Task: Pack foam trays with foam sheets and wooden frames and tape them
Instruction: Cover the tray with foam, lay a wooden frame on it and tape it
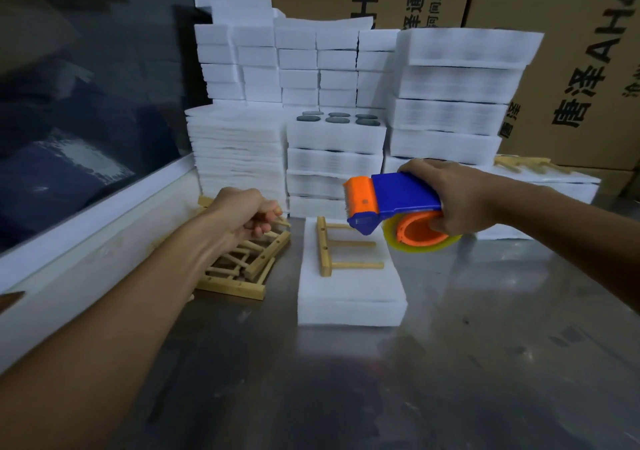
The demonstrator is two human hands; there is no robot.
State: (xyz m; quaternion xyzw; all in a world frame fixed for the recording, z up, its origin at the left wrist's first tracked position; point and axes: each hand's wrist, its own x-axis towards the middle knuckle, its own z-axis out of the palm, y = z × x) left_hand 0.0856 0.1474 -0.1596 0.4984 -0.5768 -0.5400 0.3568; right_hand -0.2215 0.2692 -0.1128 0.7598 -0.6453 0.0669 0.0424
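Gripping tape dispenser [394, 200] in right hand [450, 195], left hand [242, 212] curled over wooden frames [242, 262], grip unclear.

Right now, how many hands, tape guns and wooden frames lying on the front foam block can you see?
Hands: 2, the left hand over the pile of loose frames, the right hand gripping the tape gun
Tape guns: 1, the blue and orange tape gun
Wooden frames on the front foam block: 1, the wooden frame
Total: 4
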